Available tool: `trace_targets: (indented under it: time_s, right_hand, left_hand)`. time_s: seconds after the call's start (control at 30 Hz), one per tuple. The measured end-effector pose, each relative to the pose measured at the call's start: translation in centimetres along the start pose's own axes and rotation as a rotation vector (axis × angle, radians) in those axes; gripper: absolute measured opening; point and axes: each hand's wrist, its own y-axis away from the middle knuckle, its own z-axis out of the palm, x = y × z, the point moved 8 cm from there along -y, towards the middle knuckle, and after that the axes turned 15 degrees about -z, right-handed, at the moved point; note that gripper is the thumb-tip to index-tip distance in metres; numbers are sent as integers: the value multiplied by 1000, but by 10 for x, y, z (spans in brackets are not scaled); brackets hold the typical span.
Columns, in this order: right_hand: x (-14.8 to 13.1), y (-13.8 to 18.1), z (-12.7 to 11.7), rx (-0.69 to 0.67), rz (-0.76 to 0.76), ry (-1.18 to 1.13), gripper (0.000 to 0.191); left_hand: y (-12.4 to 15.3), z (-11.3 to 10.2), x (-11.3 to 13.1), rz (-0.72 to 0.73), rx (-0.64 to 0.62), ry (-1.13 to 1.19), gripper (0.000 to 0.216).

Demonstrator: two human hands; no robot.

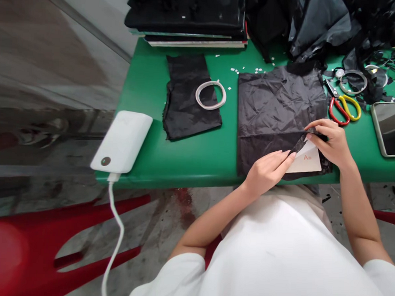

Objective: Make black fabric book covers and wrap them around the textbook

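Observation:
A large sheet of black fabric (275,112) lies spread on the green table (187,156). My left hand (269,169) pinches the fabric's folded near edge, fingers pressed together. My right hand (330,141) grips the same turned-up corner from the other side. Under that corner lies a white card (307,161) marked with a red letter A, partly covered by the fabric.
A smaller black fabric piece (187,99) carries a white ring (211,95). Red-and-yellow scissors (343,109), a phone (390,129), metal rings (353,81) and heaped black cloth (323,26) sit at right. Stacked boards (187,19) stand behind; a white power bank (123,142) is at left.

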Motion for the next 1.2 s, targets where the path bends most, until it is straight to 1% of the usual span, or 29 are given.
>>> trace_targets:
  time_s: [0.1, 0.23, 0.33, 0.4, 0.47, 0.53, 0.57, 0.63, 0.73, 0.83, 0.9, 0.97, 1.1, 1.2]
  right_hand:
    - [0, 5, 1, 17, 12, 6, 20]
    - [1, 8, -1, 26, 35, -19, 15]
    - [-1, 8, -4, 7, 26, -67, 10]
    - [-1, 9, -9, 32, 40, -88, 16]
    - [-4, 9, -17, 107, 45, -96, 27]
    - [-13, 8, -25, 185, 11, -69, 35]
    - [-20, 6, -27, 201, -22, -31, 38]
    - [-37, 1, -27, 165, -94, 83, 38]
    - [-60, -5, -18, 12, -190, 221, 24]
    - [-72, -5, -9, -123, -267, 258, 11]
    - [-74, -2, -6, -168, -312, 257, 9]
    - [-73, 1, -6, -170, -335, 250, 6]
    - [-68, 6, -8, -136, -329, 203, 6]
    - [-68, 9, -8, -108, -331, 137, 5]
  left_hand:
    - [0, 1, -1, -3, 2, 25, 16]
    - [1, 3, -1, 9, -16, 27, 28]
    - [2, 4, 0, 24, -37, 28, 25]
    - [2, 5, 0, 22, -46, 30, 22]
    - [2, 4, 0, 13, -40, 33, 19]
    - [1, 3, 0, 7, -31, 37, 17]
    - [1, 3, 0, 6, -27, 36, 16]
    - [1, 3, 0, 11, -25, 30, 15]
    - [2, 3, 1, 28, -23, 34, 14]
    - [4, 3, 0, 34, -27, 63, 16]
    - [5, 3, -1, 32, -37, 85, 19]
    - [6, 4, -2, 34, -53, 105, 21]
    - [5, 5, -1, 47, -89, 133, 21]
    - [3, 6, -3, 17, -96, 175, 25]
